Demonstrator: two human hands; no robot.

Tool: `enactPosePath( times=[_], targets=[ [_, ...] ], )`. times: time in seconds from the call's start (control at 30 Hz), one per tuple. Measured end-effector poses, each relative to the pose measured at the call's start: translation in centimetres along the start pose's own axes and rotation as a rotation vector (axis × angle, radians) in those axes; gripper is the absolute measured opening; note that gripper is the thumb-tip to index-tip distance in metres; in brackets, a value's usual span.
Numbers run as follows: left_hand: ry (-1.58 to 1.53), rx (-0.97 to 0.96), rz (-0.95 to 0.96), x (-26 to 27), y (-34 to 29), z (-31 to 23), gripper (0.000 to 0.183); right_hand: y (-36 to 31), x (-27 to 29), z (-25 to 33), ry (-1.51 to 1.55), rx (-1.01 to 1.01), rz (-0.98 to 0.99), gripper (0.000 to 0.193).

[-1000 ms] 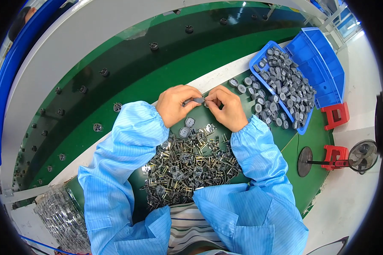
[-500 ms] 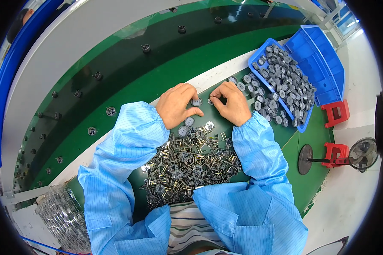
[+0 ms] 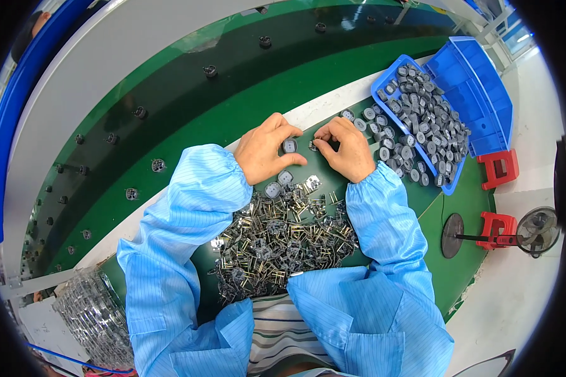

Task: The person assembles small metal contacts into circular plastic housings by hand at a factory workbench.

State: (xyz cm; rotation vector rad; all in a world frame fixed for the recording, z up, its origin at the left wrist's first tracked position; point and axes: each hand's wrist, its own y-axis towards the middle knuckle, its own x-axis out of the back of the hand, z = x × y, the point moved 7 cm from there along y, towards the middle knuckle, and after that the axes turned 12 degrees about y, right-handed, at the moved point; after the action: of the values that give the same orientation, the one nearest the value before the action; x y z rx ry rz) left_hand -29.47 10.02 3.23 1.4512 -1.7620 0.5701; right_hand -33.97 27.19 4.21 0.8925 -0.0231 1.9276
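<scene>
- Head view: the left hand (image 3: 263,151) is spread, thumb and forefinger well apart, with one round grey housing (image 3: 289,145) standing in the gap; whether a finger touches it cannot be told
- Head view: the right hand (image 3: 349,151) has thumb and forefinger pinched on a small metal part (image 3: 312,146), which shows at their tips, near the housing but apart from it
- Head view: nearer the body, two loose grey housings (image 3: 272,190) lie side by side on the green table (image 3: 314,166), at the edge of a heap of pinned metal pieces (image 3: 283,245)
- Head view: to the right, a blue bin (image 3: 375,93) holds many like housings, with others spilled beside it
- Handling, judged: the housing looks light, stiff and rather smooth, best gripped around its rim
- Handling, judged: the small metal part seems very light and easily dropped; any thin pins could bend, so grip by body edges
</scene>
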Motion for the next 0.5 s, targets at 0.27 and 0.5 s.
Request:
enactPosePath(
  times=[0.27, 0.5],
  targets=[
    [-0.048, -0.164, 0.053, -1.1, 0.0, 1.3, 0.042, 0.1, -0.2, 0.0, 0.005, -0.007, 0.012, 0.011],
    [-0.058, -0.054, -0.105, -0.4, 0.1, 0.7, 0.037, 0.2, -1.9, 0.2, 0.361, -0.087, 0.018, 0.010]
  ],
)
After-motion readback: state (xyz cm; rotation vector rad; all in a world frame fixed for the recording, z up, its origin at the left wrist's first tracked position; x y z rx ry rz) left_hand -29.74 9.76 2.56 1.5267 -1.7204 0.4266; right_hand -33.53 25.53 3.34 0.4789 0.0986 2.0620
